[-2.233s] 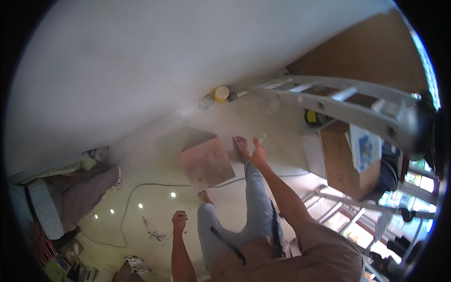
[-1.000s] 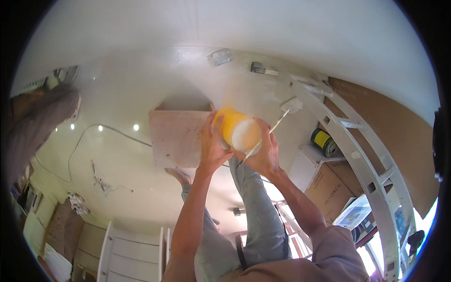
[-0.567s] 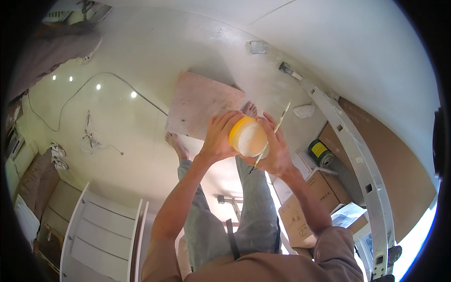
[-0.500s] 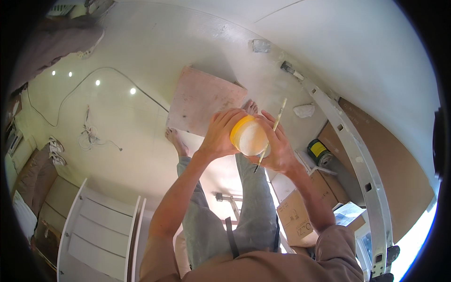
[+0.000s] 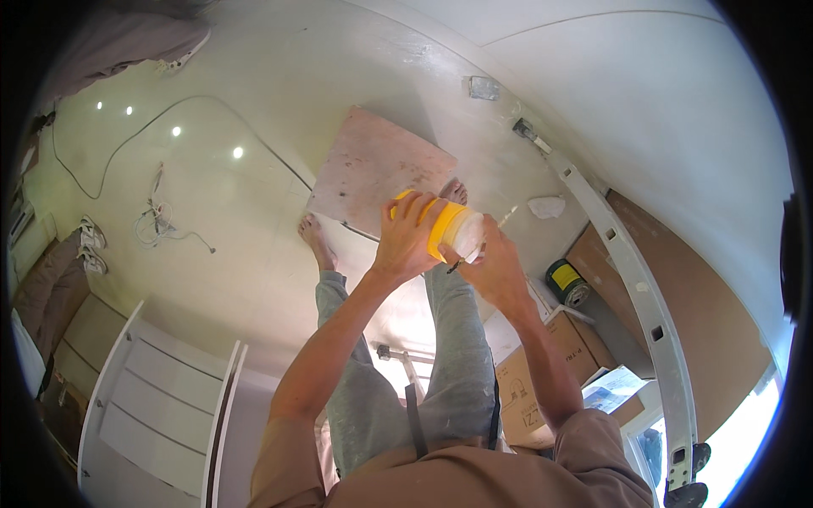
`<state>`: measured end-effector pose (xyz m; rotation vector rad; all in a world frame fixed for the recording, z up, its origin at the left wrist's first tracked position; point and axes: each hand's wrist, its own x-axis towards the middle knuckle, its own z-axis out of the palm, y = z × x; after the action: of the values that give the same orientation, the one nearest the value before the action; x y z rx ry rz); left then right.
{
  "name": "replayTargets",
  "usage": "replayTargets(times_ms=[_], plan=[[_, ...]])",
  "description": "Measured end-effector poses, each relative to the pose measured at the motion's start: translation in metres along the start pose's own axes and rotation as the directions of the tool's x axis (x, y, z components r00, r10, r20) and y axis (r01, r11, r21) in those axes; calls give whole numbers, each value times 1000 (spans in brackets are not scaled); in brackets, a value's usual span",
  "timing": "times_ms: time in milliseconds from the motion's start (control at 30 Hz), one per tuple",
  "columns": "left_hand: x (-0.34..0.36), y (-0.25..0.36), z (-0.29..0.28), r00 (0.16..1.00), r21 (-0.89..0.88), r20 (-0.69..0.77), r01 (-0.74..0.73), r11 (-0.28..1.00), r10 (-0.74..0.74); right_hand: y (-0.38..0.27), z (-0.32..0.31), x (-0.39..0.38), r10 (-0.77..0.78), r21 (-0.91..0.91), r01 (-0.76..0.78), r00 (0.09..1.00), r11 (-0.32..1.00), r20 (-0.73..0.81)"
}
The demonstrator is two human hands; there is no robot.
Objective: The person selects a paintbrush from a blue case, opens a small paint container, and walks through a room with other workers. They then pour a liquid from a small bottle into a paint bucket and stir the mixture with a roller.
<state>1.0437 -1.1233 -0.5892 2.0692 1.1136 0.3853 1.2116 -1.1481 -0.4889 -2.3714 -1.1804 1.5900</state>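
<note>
A yellow cylindrical tub [image 5: 442,225] with a whitish, smeared end is held tilted in front of my body. My left hand [image 5: 406,237] wraps round its yellow side, fingers over the top. My right hand [image 5: 497,267] is closed at the whitish end, with the thumb toward the rim. A thin pale stick [image 5: 509,212] with a dark tip is also held in that hand; its middle is hidden behind the fingers. Beneath the hands, a pinkish, stained square board [image 5: 381,165] lies by my bare feet.
A metal ladder [image 5: 631,279] runs along the right, beside cardboard boxes [image 5: 521,398] and a dark green can with a yellow label [image 5: 569,279]. A cable [image 5: 246,127] crosses the floor to the left. White drawers [image 5: 169,394] stand lower left; another person's clothed legs [image 5: 51,271] show at far left.
The tub has tilted over, showing more of its yellow side. My right hand has shifted round its whitish end, and the stick has turned and is now mostly hidden.
</note>
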Motion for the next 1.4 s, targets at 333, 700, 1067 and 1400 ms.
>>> replayTargets(times_ms=[333, 700, 1067, 1400], plan=[[2, -8, -5, 989, -278, 137, -8, 961, 48, 24, 6, -9, -493, -317, 448, 867, 836, -76], [-14, -34, -6, 992, -269, 128, 17, 963, 18, 44, 15, 4, -368, -7, 395, 848, 919, -381], [33, -8, -8, 990, -27, -139, 19, 999, -23, 3, -65, 28, -418, -199, 381, 884, 903, -208], [67, 60, -2, 976, 78, -216, 51, 996, -33, -4, -104, 17, -294, -324, 270, 955, 907, -27]])
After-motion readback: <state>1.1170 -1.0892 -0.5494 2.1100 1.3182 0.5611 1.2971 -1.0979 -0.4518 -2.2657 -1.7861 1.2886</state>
